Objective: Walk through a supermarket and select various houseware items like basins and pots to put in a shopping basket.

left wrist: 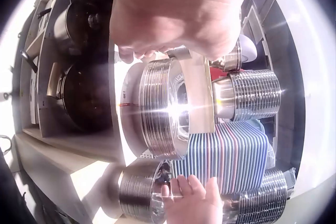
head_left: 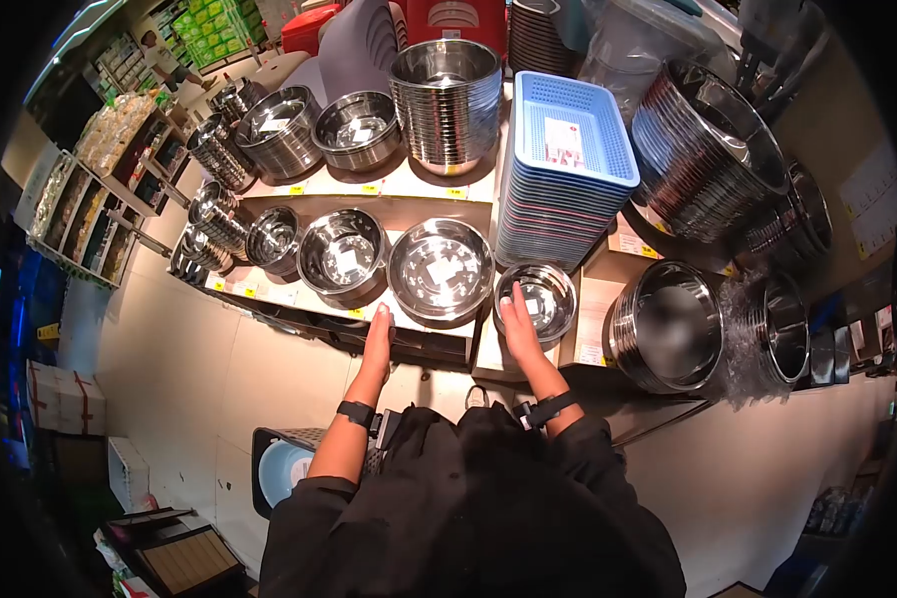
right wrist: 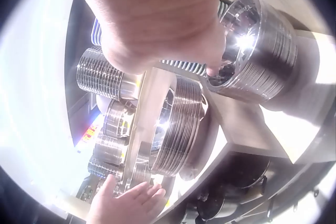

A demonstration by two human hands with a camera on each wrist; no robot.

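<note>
My left hand (head_left: pixel 376 344) is held out with straight fingers at the front of the shelf, near a wide stack of shiny steel basins (head_left: pixel 434 244). Opposite it, my right hand (head_left: pixel 520 327) reaches up with straight fingers and overlaps a smaller stack of steel bowls (head_left: pixel 556 304). Nothing is in either palm; the two hands stand apart, with the wide stack beyond the gap. In the left wrist view the nested basins (left wrist: pixel 157 108) appear side-on below my wrist. The right wrist view shows the bowl stack (right wrist: pixel 268 56) close beside my right fingers.
A tall stack of blue plastic baskets (head_left: pixel 568 130) stands behind the bowls. More steel pots (head_left: pixel 447 110) line the upper shelf, and large ones (head_left: pixel 668 329) stand at the right. On the floor at my left sits a dark basket with a light-blue basin (head_left: pixel 281 468).
</note>
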